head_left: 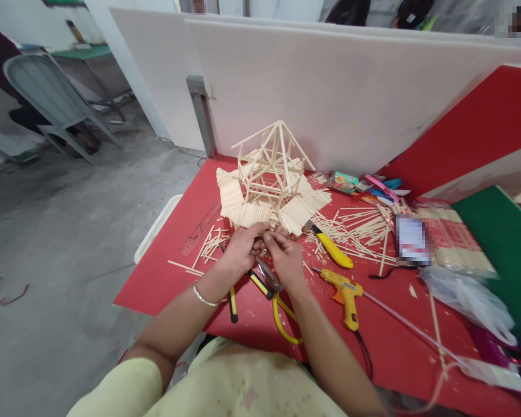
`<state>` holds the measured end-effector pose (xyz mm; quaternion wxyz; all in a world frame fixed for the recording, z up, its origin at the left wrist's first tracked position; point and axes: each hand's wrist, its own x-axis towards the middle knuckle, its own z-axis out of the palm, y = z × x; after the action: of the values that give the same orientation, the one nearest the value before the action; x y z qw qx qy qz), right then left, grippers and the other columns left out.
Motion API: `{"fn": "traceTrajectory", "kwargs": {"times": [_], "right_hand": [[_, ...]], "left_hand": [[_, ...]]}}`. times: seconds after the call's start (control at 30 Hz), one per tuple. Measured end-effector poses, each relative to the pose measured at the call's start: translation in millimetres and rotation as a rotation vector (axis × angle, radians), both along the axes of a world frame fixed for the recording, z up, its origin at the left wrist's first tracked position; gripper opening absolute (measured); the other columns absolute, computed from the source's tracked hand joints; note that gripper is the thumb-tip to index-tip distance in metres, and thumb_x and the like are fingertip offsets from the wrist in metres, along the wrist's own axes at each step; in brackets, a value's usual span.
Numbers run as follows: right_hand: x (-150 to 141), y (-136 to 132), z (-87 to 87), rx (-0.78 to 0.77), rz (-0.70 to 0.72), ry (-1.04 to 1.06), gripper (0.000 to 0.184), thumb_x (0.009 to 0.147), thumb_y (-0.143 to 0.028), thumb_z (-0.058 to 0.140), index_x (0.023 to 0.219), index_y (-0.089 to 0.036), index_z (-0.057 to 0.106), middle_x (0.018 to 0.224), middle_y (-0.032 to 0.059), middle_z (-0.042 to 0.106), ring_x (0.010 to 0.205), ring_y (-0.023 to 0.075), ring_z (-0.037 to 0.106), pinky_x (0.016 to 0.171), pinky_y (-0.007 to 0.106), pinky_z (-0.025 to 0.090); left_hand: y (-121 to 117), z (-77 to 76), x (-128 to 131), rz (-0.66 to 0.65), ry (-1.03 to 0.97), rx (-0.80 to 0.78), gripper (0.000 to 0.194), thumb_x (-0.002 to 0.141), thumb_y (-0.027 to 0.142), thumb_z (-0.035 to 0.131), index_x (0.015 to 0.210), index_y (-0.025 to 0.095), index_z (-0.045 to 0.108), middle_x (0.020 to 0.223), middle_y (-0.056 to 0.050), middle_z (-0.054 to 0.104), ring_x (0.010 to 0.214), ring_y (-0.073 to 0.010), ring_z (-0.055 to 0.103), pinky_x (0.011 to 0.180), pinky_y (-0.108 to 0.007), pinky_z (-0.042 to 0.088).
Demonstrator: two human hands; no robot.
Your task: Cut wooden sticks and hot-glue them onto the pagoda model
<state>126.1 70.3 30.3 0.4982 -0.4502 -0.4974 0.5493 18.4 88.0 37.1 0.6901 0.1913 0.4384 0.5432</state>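
Note:
My left hand [242,248] and my right hand [287,259] meet at the front edge of a wooden stick model [274,168]. Fingers of both are pinched together, and whatever is between them is too small to make out. The model has an open pointed frame on top and flat panels of sticks spread around its base. Below my hands lie scissors [267,272] with yellow handles, partly hidden by my right wrist. A black-and-yellow tool [233,304] sits beside my left wrist. To the right rest a yellow cutter [335,250] and a yellow glue gun [345,292].
Loose sticks [360,227] are scattered on the red tabletop [156,289]. A clear ruler [200,230] lies at left. Packed sticks [455,237] and a plastic bag [469,298] are at right. White boards [330,92] stand behind the model. A chair [47,92] is farther left.

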Motion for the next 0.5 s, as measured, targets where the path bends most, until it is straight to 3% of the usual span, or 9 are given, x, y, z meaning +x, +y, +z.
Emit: {"fn": "traceTrajectory", "kwargs": {"times": [0.23,0.33,0.5], "right_hand": [[-1.1,0.3,-2.1,0.038,0.016,-0.028,0.026,0.086,-0.040,0.061,0.097,-0.020,0.074,0.081,0.0004,0.076,0.073,0.0163,0.070,0.076,0.031,0.057],[10.8,-6.8,-5.9,0.068,0.007,-0.072,0.028,0.086,-0.040,0.061,0.102,-0.022,0.074,0.093,0.0017,0.077,0.086,0.0188,0.070,0.085,0.035,0.055],[63.2,-46.9,-18.7,0.156,-0.001,-0.481,0.030,0.090,-0.041,0.055,0.110,-0.027,0.073,0.105,0.0045,0.075,0.092,0.0222,0.069,0.086,0.037,0.053]], "left_hand": [[0.2,3.7,1.1,0.001,0.005,0.018,0.030,0.067,0.031,0.077,0.060,0.016,0.052,0.048,0.007,0.040,0.041,-0.0034,0.030,0.042,-0.022,0.017],[-4.0,11.0,0.2,-0.023,0.038,0.017,0.031,0.070,0.031,0.075,0.058,0.017,0.050,0.043,0.008,0.035,0.040,-0.0035,0.026,0.041,-0.022,0.016],[-28.2,13.0,-6.9,-0.153,0.064,0.040,0.031,0.071,0.032,0.078,0.062,0.016,0.053,0.046,0.007,0.039,0.040,-0.0034,0.031,0.040,-0.019,0.019]]}}
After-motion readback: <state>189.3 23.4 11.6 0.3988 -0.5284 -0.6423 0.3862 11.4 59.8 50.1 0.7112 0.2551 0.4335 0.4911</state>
